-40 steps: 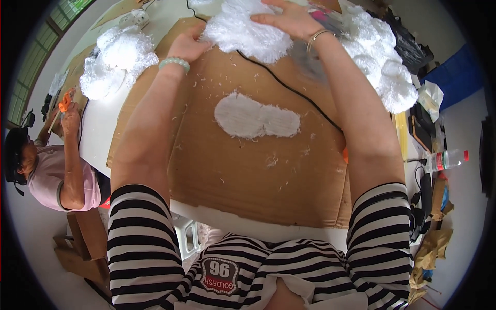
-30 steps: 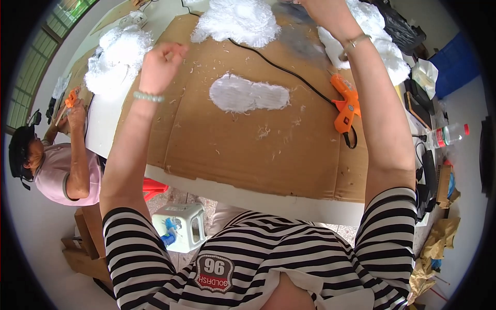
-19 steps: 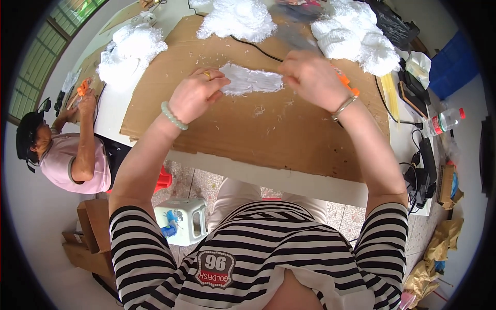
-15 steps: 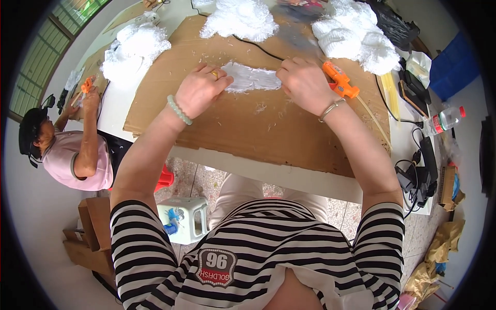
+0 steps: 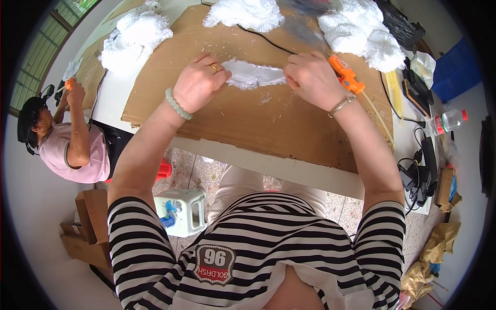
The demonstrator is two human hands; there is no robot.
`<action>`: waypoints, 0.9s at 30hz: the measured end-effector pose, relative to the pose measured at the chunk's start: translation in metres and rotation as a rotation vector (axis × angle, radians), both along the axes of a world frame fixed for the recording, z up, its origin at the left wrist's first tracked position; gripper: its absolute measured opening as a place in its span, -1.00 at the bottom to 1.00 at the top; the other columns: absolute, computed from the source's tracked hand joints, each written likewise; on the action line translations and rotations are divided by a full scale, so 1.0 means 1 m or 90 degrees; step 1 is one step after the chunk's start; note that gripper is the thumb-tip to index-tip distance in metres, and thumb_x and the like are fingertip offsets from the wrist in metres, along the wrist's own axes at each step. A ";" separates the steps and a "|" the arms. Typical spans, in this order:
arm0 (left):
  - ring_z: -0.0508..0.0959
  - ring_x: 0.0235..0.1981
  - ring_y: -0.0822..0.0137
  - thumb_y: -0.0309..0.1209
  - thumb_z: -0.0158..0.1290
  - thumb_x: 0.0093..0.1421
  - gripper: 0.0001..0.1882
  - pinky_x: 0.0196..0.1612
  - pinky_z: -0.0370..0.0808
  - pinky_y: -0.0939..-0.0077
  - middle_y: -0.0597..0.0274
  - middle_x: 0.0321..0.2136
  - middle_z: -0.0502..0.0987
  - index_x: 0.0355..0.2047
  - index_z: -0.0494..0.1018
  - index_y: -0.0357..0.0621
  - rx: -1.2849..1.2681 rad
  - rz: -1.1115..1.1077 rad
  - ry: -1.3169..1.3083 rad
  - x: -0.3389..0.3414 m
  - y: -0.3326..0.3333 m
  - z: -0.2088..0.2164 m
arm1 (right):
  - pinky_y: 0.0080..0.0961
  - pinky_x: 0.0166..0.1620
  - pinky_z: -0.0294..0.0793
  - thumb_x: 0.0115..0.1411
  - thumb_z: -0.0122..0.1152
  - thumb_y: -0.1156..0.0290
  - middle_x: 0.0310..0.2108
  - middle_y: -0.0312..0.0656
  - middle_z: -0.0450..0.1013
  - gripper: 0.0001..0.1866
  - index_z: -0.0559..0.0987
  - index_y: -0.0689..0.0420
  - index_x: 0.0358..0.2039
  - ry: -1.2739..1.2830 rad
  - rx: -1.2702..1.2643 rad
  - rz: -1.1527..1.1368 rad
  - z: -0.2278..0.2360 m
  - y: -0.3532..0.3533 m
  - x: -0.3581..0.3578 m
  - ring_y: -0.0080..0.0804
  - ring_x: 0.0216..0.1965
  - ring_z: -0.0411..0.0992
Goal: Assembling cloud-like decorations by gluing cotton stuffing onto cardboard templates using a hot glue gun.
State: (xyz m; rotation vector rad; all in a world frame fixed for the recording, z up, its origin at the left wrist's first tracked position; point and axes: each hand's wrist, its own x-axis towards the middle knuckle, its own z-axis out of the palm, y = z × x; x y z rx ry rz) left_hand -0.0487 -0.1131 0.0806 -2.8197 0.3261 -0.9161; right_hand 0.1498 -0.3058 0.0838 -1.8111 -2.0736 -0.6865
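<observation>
Downward fisheye view from head

At twelve o'clock, the fabric piece is white against brown cardboard; at two, the glue gun is orange. The person's shirt at six is striped black and white; a co-worker's shirt at nine is pale pink.

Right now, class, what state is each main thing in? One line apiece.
White piece: held at both ends, edges frayed
Left hand: closed on its left end
Right hand: closed on its right end
Orange glue gun: lying down, stick protruding
Cardboard sheet: flat
White bundles: heaped
Plastic bottle: capped
</observation>
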 end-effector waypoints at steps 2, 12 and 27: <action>0.50 -0.36 0.27 -0.51 0.12 -0.18 -0.87 -0.08 0.43 0.28 0.28 -0.60 0.49 -0.53 0.49 -0.14 -0.004 0.010 -0.022 -0.009 -0.011 0.003 | -0.42 -0.32 0.32 -0.13 0.19 0.53 -0.54 -0.27 0.34 -0.90 0.43 0.12 -0.62 0.009 -0.008 0.009 0.009 -0.010 -0.005 -0.33 -0.43 0.36; 0.50 -0.29 0.29 -0.48 0.04 -0.20 -0.82 0.02 0.35 0.12 0.30 -0.50 0.50 -0.49 0.49 -0.14 -0.080 -0.016 0.046 -0.049 -0.059 -0.008 | -0.41 -0.30 0.31 -0.17 0.23 0.57 -0.52 -0.26 0.33 -0.84 0.40 0.14 -0.59 0.084 -0.156 0.035 0.020 -0.068 -0.035 -0.31 -0.40 0.36; 0.49 -0.46 0.09 -0.55 0.12 -0.05 -0.93 -0.34 0.45 0.36 0.11 -0.57 0.49 -0.48 0.50 -0.22 -0.403 0.094 -0.015 -0.043 -0.041 -0.007 | -0.36 -0.30 0.38 -0.13 0.29 0.52 -0.41 -0.16 0.38 -0.74 0.50 0.21 -0.36 0.223 -0.080 0.059 0.009 -0.069 -0.044 -0.19 -0.36 0.37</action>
